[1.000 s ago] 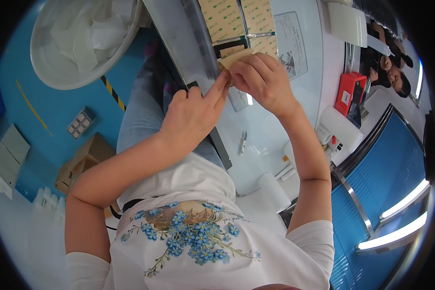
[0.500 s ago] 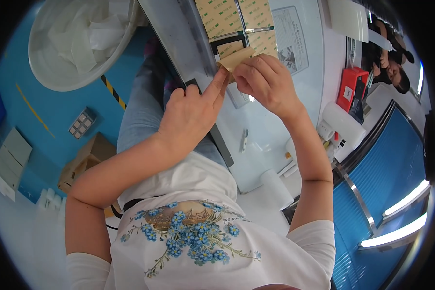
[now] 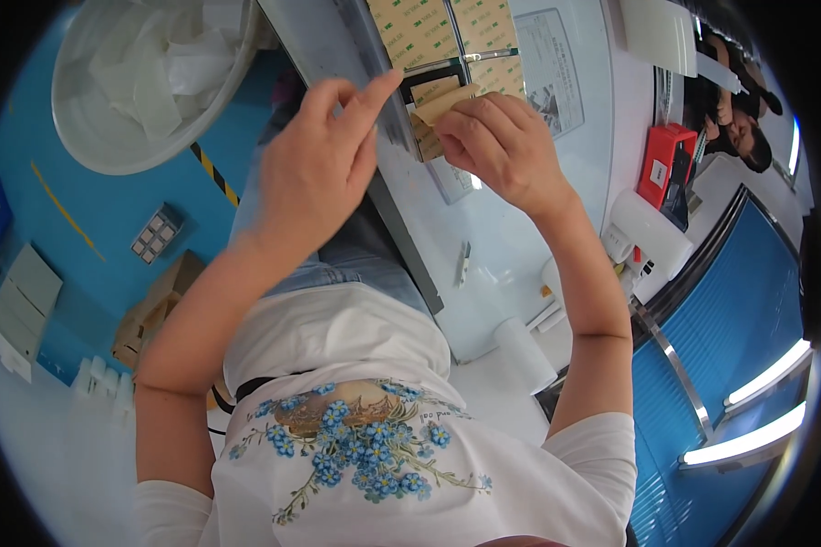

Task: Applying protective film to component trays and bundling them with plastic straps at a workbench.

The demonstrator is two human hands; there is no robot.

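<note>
My right hand (image 3: 502,146) is closed in a pinch on the edge of a curled tan backing paper (image 3: 440,106). This flap lifts from the lower part of a flat panel (image 3: 417,33) covered with printed tan liner sheets, with metallic strips between them. Beside the flap, a dark frame section shows on the panel. My left hand (image 3: 315,159) is raised to the left of the panel, holding nothing. Its index finger points toward the panel's left edge, and the thumb stands apart. The fingertips of my right hand are partly hidden by its knuckles.
A white bin (image 3: 137,150) with crumpled film stands at the upper left. On the light worktable (image 3: 502,246) lie a small knife-like tool (image 3: 464,264) and a printed sheet (image 3: 549,73). A red box (image 3: 663,167) and white rolls (image 3: 524,357) sit along the right. Another person (image 3: 748,118) is at far right.
My left hand has come off the backing paper and moved left and up, away from the panel. My right hand keeps its pinch on the flap, having shifted only slightly.
</note>
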